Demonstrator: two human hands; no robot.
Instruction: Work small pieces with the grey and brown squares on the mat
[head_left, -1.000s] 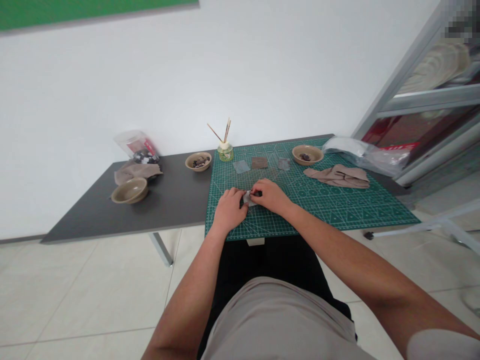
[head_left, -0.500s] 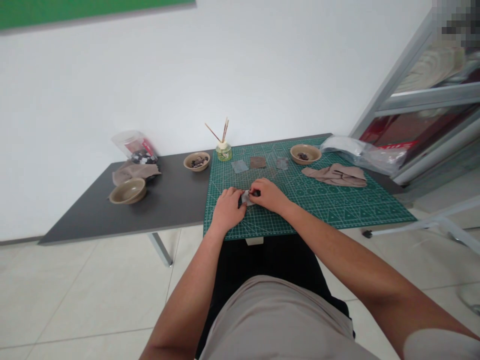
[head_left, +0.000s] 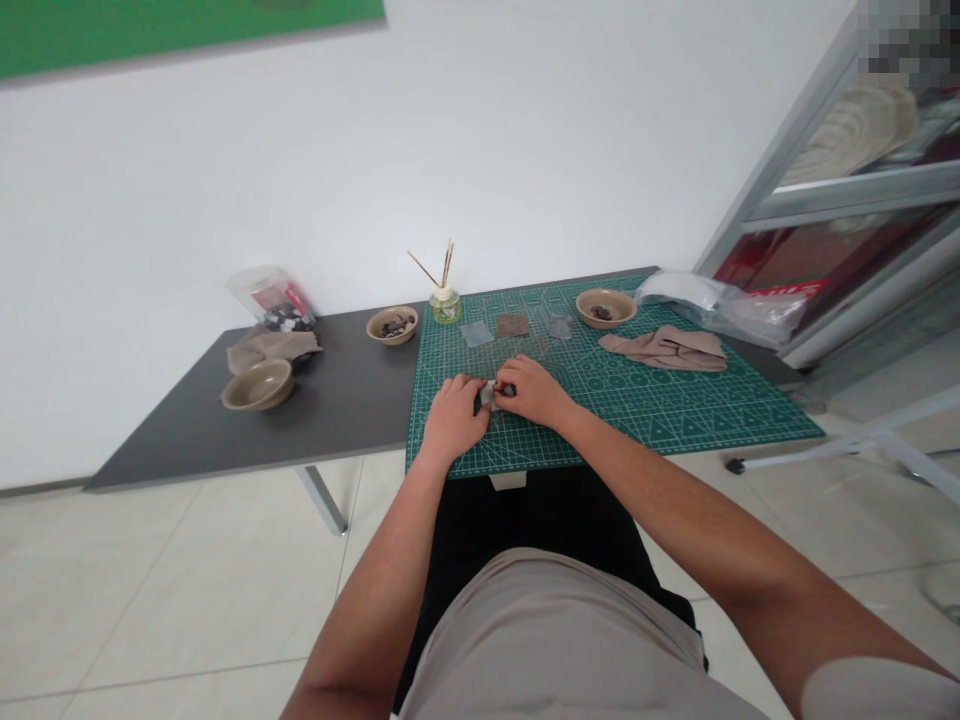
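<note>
Small pale-grey piece [head_left: 488, 393], partly hidden from me, over green mat [head_left: 645, 400]; left hand [head_left: 454, 415] gripping one side, right hand [head_left: 532, 389] pinching other. Middle bowl [head_left: 391, 341]: dark, light bits [head_left: 398, 326]. Right bowl [head_left: 625, 307]: few dark bits [head_left: 601, 313].

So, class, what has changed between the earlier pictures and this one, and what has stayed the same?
Very little: the pale piece shows slightly narrower between the left hand and right hand; whether folded or just more covered, I cannot tell. Neither hand has visibly taken hold or let go. The reed bottle, green mat and brown cloth stayed put.
</note>
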